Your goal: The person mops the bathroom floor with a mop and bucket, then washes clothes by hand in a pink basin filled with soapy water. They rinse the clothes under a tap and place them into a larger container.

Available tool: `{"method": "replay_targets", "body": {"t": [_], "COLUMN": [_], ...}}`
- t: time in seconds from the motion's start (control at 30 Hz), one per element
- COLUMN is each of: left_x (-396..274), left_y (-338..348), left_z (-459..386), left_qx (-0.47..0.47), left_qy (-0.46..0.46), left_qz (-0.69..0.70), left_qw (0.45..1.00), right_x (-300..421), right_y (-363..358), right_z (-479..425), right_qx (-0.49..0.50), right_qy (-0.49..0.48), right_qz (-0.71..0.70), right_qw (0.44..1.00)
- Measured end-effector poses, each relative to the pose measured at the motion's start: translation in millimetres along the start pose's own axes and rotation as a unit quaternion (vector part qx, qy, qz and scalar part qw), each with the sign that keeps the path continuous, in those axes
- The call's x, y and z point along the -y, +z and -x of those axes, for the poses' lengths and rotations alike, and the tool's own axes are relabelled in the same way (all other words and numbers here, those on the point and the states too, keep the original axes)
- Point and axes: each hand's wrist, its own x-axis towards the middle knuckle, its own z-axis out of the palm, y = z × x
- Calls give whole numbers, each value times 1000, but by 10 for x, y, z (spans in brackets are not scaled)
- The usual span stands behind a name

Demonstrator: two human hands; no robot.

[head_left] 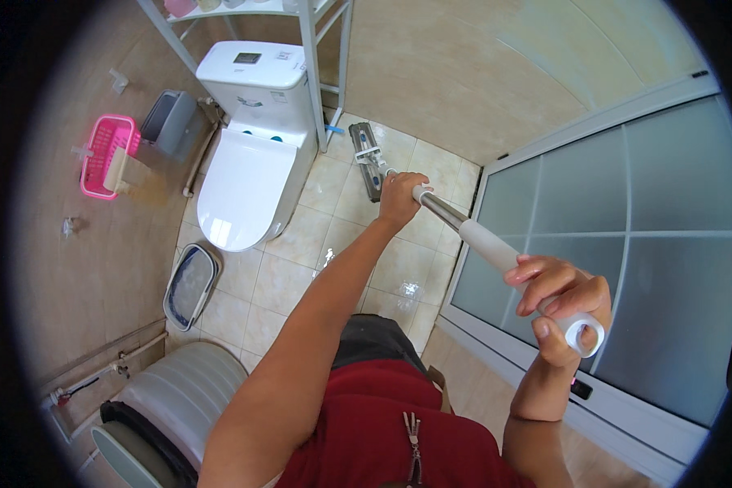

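My left hand [401, 196] is closed around the lower part of a flat mop's pole [445, 210], close above the mop head. Around the white upper grip, near its ring-shaped end, curl the fingers of my right hand [561, 299]. The grey flat mop head [367, 161] lies on wet-looking beige floor tiles [299, 235], to the right of a white toilet [247, 189] with its lid down. The pole slants from the mop head towards my right side.
A white metal rack [311, 67] stands around the toilet. On the left wall hang a pink basket [108, 155] and a grey bin [174, 122]. A bucket or basin [190, 287] and a large ribbed tub [183, 390] stand at left. A frosted-glass door [585, 244] is at right.
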Motion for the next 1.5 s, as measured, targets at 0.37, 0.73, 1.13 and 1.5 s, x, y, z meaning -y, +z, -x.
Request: {"method": "replay_targets", "body": {"t": [0.37,0.73,1.13,1.5], "left_x": [-320,-1047,-1585,-710], "left_y": [7,-106,-1078,-2542], "left_z": [410,1364,2554,3547], "left_qx": [-2,-29,49,30], "left_qy": [-88,-129,-188,-274], "left_qz": [10,17,-113,-154], "left_qw": [996,991,974,949], "right_x": [2,374,646,713], "right_y": [-322,-688,-332,1269], "right_z": [-151,278,393,1427], "right_qx": [143,297,426,276], "right_qy": [-58,-138,-141,-12], "right_qz": [-176,-260,-409,-383], "right_qw": [972,908,795,882]}}
